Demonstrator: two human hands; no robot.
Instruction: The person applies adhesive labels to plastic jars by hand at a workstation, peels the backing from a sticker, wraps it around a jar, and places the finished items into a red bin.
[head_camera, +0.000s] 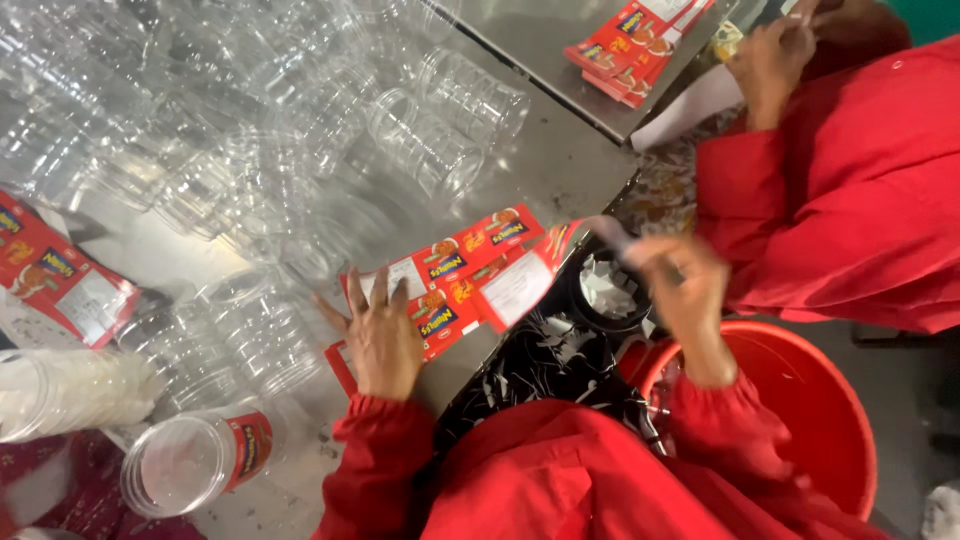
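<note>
Left hand (382, 335) lies flat, fingers spread, on red labels (450, 275) at the tabletop (560, 165) edge. Right hand (685, 285), at three o'clock, pinches a label strip (610, 232) above the red bucket (800, 400); clear jars (430, 140) crowd eleven o'clock.

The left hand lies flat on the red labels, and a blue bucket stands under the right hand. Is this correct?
Not entirely. In the head view, the left hand does lie flat on the red labels, but the bucket under the right hand is red, not blue.

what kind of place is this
Probably a small packaging or labelling workshop: many clear plastic jars crowd a steel table, beside red printed labels, with one labelled jar lying finished.
</note>
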